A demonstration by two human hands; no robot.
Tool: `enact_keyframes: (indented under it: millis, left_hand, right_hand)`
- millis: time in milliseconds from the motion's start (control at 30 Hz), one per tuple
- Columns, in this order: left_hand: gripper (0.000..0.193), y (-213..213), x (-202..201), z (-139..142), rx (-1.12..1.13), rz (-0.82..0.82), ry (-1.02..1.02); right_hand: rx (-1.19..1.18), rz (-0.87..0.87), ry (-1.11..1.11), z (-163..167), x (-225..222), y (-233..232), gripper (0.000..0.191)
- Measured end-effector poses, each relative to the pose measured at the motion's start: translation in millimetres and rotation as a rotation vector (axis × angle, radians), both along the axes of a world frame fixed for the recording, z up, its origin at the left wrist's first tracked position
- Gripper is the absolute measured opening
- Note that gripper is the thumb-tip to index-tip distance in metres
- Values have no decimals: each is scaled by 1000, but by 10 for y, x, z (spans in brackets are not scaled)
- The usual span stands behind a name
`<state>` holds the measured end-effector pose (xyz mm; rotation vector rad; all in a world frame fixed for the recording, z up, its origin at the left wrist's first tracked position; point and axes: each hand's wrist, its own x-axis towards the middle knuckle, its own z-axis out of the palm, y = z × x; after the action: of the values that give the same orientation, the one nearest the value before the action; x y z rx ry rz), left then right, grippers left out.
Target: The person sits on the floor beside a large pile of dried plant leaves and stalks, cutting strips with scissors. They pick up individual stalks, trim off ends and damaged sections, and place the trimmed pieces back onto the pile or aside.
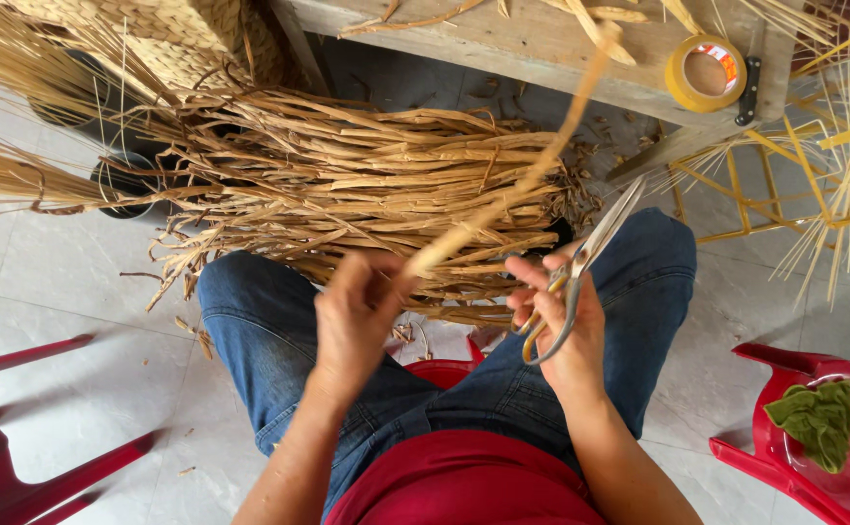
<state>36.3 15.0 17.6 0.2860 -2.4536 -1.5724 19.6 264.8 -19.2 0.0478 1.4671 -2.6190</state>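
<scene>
The left hand pinches one dried strip while the right hand grips scissors, with the big bundle beyond the knees still uncut.

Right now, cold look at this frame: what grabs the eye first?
The big bundle of dried straw-coloured strands lying across the person's knees fills the middle. In front of it, the left hand pinches one long strand that rises blurred toward the wooden bench, while the right hand grips metal scissors. A roll of yellow tape sits on the bench at upper right.
</scene>
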Motion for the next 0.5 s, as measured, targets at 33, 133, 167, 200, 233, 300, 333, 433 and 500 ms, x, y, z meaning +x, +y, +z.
enact_keyframes:
  millis: [33,133,167,200,233,300,333,433,500]
  left_hand:
    - [25,110,71,-21,31,-24,-39]
    - [25,381,287,-138,115,-158,146]
    - [24,436,349,-184,134,-174,81]
    - [22,490,402,-226,154,-190,15]
    - [21,532,440,-261,174,-206,-51]
    - [23,540,477,-288,142,-280,-10]
    - [24,526,465,-283,125,-319,10]
    - [25,415,367,-163,128,-238,52]
    - [24,381,262,-24,181,-184,42]
  right_hand:
    - [-41,-21,-2,23,-46,-4,40]
    - [-103,-107,-6,71,-147,28,39]
    - [-112,-137,-8,80,-166,48,38]
    - [-80,-145,-2,90,-179,80,38]
    - [-48,-154,4,97,-184,112,38]
    - [-1,-134,25,98,-177,160,38]
    - [15,-105,39,91,-152,168,38]
    - [143,1,105,68,-34,144,40]
    - [274,93,147,66,82,108,41]
